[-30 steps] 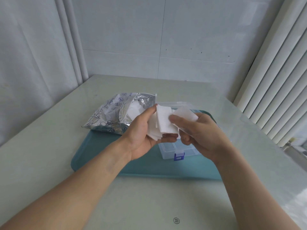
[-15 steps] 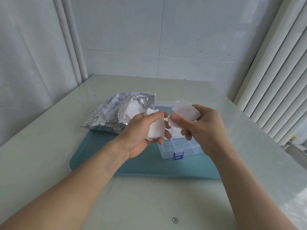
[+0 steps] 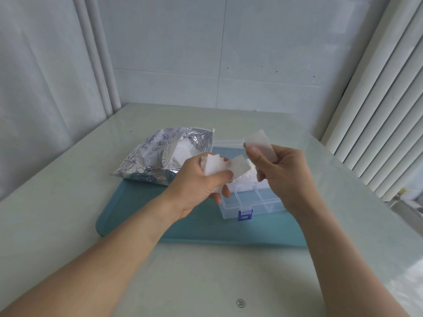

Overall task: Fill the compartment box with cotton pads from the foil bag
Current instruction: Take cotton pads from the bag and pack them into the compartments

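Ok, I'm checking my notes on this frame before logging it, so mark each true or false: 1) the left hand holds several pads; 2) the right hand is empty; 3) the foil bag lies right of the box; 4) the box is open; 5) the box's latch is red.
1) True: the left hand grips a stack of cotton pads.
2) False: the right hand pinches a single pad.
3) False: the foil bag lies left of the compartment box, both on the teal tray.
4) True: its compartments are uncovered.
5) False: the latch is blue.
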The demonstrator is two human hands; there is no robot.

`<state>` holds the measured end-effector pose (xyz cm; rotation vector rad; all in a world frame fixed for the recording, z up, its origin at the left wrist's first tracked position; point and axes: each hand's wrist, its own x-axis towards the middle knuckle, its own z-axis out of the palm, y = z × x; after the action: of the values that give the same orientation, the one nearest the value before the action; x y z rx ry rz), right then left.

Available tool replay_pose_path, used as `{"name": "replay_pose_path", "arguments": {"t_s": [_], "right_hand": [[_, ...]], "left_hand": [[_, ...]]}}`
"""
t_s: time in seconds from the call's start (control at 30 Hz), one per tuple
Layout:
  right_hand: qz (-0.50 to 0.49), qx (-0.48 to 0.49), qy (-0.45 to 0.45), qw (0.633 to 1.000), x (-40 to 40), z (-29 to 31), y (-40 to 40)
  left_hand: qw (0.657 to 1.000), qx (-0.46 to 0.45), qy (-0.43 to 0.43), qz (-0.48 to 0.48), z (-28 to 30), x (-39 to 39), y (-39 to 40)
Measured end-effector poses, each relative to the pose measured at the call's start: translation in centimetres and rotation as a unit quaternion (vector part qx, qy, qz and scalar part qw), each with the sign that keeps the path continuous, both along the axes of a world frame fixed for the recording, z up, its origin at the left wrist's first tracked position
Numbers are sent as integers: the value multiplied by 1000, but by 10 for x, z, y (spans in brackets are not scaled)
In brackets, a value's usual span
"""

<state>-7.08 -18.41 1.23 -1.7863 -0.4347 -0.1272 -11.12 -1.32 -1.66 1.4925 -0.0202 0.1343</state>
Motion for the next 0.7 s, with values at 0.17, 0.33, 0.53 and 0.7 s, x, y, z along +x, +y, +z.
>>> {"name": "replay_pose_path", "arguments": {"t_s": [0.17, 0.33, 0.53, 0.7], "right_hand": [[98, -88, 107, 985, -3, 13, -20], [109, -247, 118, 956, -5, 14, -18], [117, -271, 81, 952, -3, 12, -20], [109, -110, 42, 987, 7, 4, -25]], "left_hand": [[995, 91, -27, -11, -2, 2, 6], [988, 123, -10, -93, 4, -4, 3], [978, 185, -37, -95, 7, -8, 2], [979, 180, -57, -72, 4, -7, 2]]}}
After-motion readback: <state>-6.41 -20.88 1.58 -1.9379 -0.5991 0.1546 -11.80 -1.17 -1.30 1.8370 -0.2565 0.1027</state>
